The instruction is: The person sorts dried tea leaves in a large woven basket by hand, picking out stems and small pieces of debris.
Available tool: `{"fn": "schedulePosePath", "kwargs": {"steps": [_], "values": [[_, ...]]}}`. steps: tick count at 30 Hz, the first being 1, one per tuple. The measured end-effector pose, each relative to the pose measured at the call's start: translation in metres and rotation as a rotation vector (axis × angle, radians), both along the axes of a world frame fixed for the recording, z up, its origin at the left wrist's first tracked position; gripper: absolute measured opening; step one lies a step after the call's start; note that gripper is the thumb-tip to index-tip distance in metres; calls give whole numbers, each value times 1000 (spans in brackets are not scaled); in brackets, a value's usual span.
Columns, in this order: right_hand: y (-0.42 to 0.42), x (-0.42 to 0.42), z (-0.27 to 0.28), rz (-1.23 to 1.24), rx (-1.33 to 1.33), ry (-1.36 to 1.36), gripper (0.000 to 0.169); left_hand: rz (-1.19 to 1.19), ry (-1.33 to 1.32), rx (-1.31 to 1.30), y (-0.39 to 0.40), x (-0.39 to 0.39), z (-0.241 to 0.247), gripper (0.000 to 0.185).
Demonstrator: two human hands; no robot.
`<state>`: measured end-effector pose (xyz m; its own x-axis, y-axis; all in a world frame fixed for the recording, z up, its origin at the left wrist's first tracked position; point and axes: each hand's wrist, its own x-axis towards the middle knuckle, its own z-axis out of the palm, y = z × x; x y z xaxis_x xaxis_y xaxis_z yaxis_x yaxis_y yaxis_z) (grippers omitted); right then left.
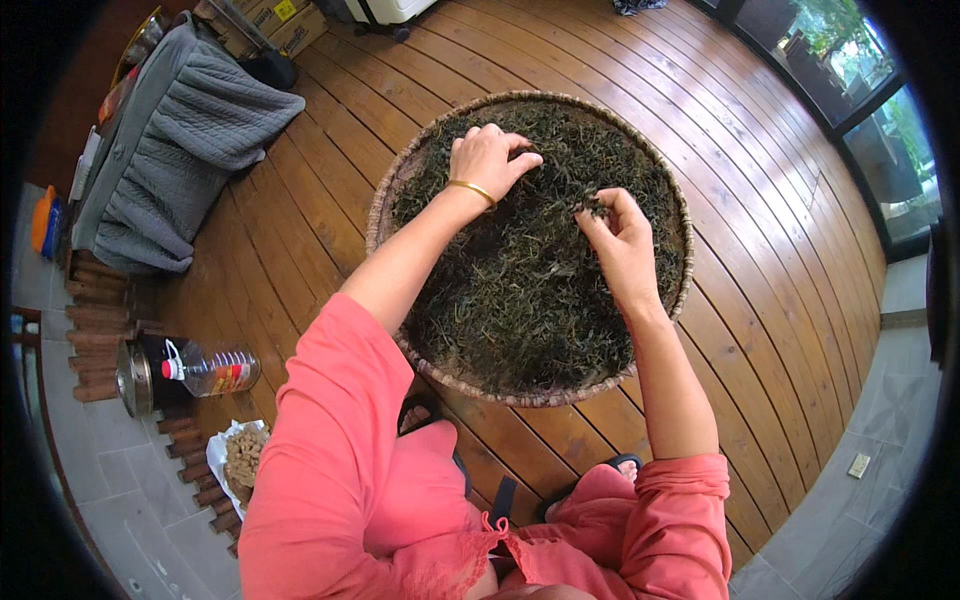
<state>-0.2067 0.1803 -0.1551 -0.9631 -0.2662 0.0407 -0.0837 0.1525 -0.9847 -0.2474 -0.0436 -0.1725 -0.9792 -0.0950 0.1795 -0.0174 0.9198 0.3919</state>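
A round woven basket tray (682,247) with a braided rim lies before me, covered with dark green-brown dried leaves (525,300). Over the upper left part of the leaves is my left hand (487,159), a gold-coloured bangle (474,192) at its wrist. Its thumb and index finger point right with a gap between them; whether they touch any leaf is hard to tell. Near the tray's right side, my right hand (619,232) pinches a small clump of leaves (594,206) between thumb and fingers.
Wooden floorboards (757,300) surround the tray. To the left are a grey quilted cloth (202,142) over a piece of furniture, a clear plastic jug (217,371) with a red cap, and a white bag of brown pieces (244,457). Glass doors (885,142) stand at upper right.
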Motion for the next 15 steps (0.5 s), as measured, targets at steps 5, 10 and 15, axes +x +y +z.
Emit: {"fn": "schedulePosePath", "kwargs": {"steps": [5,10,15], "values": [[-12,13,31,0,-55,-199,18,-197,-23,362,-28,28,1,49],[-12,12,2,74,231,-106,37,-257,-382,624,-73,105,5,43],[-10,52,-8,272,565,482,53,-73,-327,465,-89,185,1,46]]}}
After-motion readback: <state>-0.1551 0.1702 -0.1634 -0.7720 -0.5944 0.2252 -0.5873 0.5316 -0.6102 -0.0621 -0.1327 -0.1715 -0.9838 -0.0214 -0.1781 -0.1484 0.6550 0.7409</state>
